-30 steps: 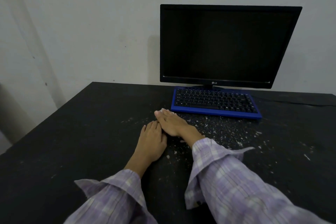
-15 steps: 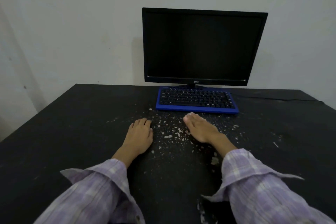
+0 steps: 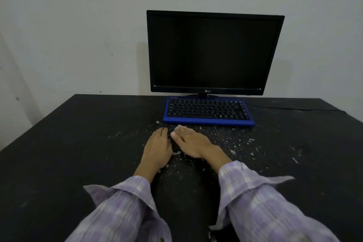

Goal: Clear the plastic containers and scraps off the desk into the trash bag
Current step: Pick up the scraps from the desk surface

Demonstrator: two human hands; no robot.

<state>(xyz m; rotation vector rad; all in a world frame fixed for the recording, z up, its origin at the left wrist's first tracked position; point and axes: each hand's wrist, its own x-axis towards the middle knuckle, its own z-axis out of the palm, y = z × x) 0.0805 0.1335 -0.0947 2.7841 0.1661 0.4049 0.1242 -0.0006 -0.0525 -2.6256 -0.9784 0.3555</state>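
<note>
Small white scraps (image 3: 231,138) lie scattered over the black desk (image 3: 78,143), mostly in front of the keyboard and off to the right. My left hand (image 3: 158,147) lies flat on the desk, fingers straight and together. My right hand (image 3: 191,142) lies flat just beside it, fingers pointing toward the keyboard, its fingertips touching a small white scrap (image 3: 179,127). The two hands nearly touch, with scraps between and under them. No plastic container or trash bag is in view.
A blue keyboard (image 3: 208,111) sits just beyond my fingertips, with a dark monitor (image 3: 213,53) behind it against the wall. A thin cable (image 3: 294,109) runs along the desk's back right. The desk's left edge slants from back to front.
Half a second ago my hands were apart with scraps between them; now the right hand has slid left up against the left hand. The view also shifted slightly.
</note>
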